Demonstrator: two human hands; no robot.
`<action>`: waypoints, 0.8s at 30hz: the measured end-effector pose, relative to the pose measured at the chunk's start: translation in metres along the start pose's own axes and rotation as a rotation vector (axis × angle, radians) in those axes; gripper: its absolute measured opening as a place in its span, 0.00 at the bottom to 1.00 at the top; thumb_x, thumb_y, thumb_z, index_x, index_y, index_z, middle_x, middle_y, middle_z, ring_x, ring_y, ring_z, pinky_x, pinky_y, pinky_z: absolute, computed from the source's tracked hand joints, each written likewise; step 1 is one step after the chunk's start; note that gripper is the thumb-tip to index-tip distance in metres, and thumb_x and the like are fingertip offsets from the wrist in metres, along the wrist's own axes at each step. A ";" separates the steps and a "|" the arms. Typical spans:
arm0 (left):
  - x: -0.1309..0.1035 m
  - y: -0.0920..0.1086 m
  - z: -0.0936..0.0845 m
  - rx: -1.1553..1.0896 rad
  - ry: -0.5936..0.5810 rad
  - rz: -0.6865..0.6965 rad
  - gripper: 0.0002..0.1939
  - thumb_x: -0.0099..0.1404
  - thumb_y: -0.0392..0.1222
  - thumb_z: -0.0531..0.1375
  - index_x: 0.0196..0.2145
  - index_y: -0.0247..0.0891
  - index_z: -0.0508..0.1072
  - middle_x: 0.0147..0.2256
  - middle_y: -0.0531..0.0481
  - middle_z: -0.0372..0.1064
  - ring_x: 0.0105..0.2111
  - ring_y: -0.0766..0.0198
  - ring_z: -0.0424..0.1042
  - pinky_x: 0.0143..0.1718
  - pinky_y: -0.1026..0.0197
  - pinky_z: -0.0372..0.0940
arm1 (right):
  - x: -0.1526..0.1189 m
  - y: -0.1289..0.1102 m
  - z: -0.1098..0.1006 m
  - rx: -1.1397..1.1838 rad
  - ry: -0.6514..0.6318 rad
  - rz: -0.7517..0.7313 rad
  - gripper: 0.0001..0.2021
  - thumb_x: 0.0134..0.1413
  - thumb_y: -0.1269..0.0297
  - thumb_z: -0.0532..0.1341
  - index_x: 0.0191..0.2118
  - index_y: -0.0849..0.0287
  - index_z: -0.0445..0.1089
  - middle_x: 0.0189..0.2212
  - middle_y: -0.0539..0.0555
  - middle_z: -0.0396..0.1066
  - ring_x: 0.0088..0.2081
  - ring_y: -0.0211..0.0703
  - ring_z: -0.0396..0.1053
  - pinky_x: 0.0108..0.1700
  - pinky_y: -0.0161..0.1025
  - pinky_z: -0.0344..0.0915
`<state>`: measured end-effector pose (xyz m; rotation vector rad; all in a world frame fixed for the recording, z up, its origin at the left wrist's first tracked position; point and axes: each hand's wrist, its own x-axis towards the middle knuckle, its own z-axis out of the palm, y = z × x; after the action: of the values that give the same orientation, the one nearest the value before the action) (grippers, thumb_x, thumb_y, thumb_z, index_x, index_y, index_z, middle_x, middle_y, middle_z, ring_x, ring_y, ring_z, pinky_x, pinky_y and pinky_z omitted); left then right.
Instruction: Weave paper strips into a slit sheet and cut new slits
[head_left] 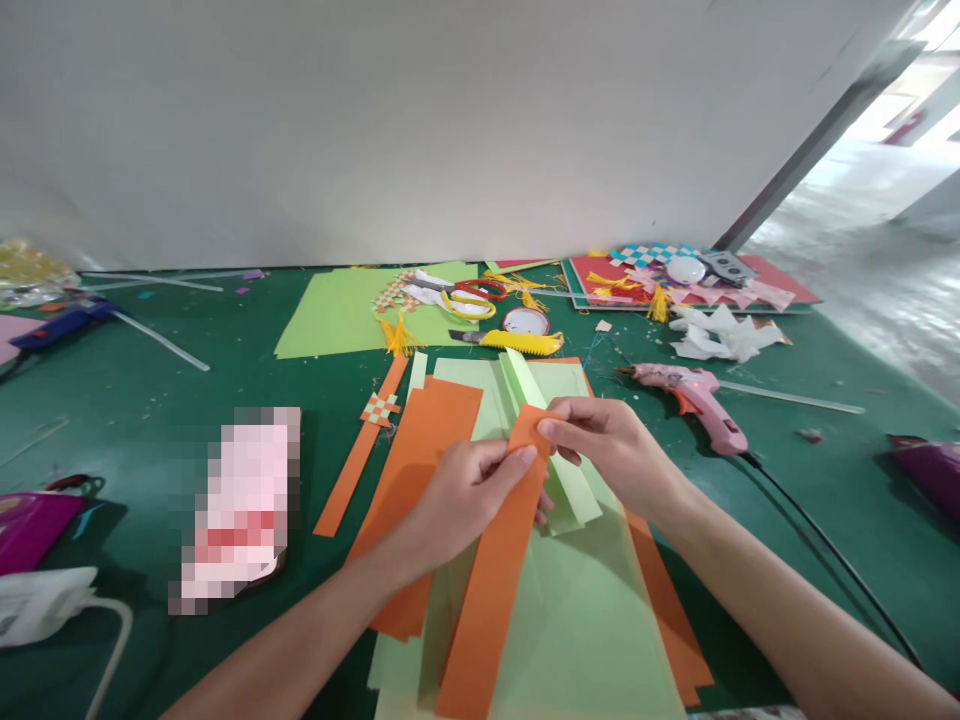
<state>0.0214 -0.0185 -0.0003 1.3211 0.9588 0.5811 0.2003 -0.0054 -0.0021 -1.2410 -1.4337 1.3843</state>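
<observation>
The orange strip (495, 590) is long, narrow and flat-coloured, with straight sides. It is held over the middle of the paper stack, slanting from its top end between the hands down to the near edge of the view, where its lower end spreads wider. The left hand (465, 495) grips it near the top, thumb on its face and fingers behind, some tips showing past its right side. The right hand (600, 440) pinches the top right corner between thumb and fingers.

Beneath lie pale green sheets (592, 610), with a folded green strip (577, 490) on them, creased lengthwise, just under the right hand. Orange sheets (427, 450) overlap the stack's left side, and another orange sheet (664, 610) sticks out from under its right edge.

On the left, a slim woven bookmark (379, 410) lies just beside the orange sheets, and a band of green table (319, 450) separates it from a pixelated pink object (244, 500). Past the stack's far edge, the yellow cutter (521, 342) lies close, with the scissors (487, 290) behind it. To the right, the pink glue gun (697, 395) sits beyond the right hand, apart from it; its cord (825, 545) runs down beside the right forearm. Further back, a pale wall (375, 130) bounds the table's far edge.
</observation>
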 end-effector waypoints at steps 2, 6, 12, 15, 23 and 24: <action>0.000 -0.001 0.000 -0.008 -0.006 0.006 0.20 0.68 0.52 0.51 0.29 0.35 0.71 0.28 0.45 0.76 0.30 0.58 0.76 0.33 0.60 0.67 | 0.000 -0.001 0.000 -0.008 0.001 0.003 0.14 0.53 0.58 0.61 0.21 0.59 0.63 0.18 0.46 0.56 0.23 0.34 0.52 0.25 0.36 0.48; 0.000 -0.002 0.000 -0.015 -0.008 0.014 0.19 0.68 0.52 0.51 0.30 0.35 0.71 0.28 0.45 0.76 0.30 0.58 0.76 0.33 0.60 0.68 | 0.000 -0.001 0.001 -0.012 0.006 0.001 0.14 0.53 0.58 0.61 0.21 0.59 0.63 0.19 0.46 0.57 0.23 0.34 0.52 0.26 0.36 0.49; -0.001 -0.001 0.000 -0.026 -0.015 0.013 0.19 0.68 0.53 0.51 0.30 0.35 0.71 0.29 0.45 0.76 0.29 0.59 0.76 0.33 0.61 0.68 | -0.002 -0.001 0.001 -0.022 0.031 -0.005 0.14 0.52 0.58 0.62 0.21 0.59 0.63 0.19 0.47 0.57 0.23 0.35 0.53 0.26 0.36 0.50; -0.001 -0.001 0.000 -0.022 -0.016 0.008 0.19 0.68 0.53 0.51 0.30 0.35 0.71 0.29 0.45 0.76 0.29 0.59 0.76 0.32 0.61 0.68 | -0.001 -0.001 0.001 -0.039 0.040 0.001 0.15 0.52 0.57 0.62 0.21 0.59 0.63 0.18 0.46 0.57 0.23 0.35 0.53 0.25 0.35 0.49; -0.001 0.001 0.001 -0.002 -0.033 0.001 0.20 0.68 0.53 0.51 0.28 0.35 0.71 0.27 0.45 0.76 0.28 0.59 0.77 0.32 0.61 0.67 | 0.000 -0.004 -0.001 -0.043 -0.001 0.012 0.12 0.52 0.57 0.61 0.25 0.59 0.68 0.21 0.48 0.60 0.24 0.35 0.55 0.26 0.36 0.51; -0.001 0.001 0.001 0.003 -0.046 0.001 0.21 0.68 0.52 0.51 0.28 0.35 0.71 0.27 0.45 0.76 0.28 0.59 0.76 0.32 0.61 0.67 | 0.000 -0.004 0.000 -0.039 -0.001 0.011 0.12 0.52 0.57 0.61 0.25 0.59 0.68 0.22 0.48 0.61 0.24 0.35 0.55 0.26 0.36 0.52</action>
<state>0.0220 -0.0198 0.0011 1.3324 0.9217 0.5484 0.2002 -0.0053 0.0014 -1.2753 -1.4628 1.3701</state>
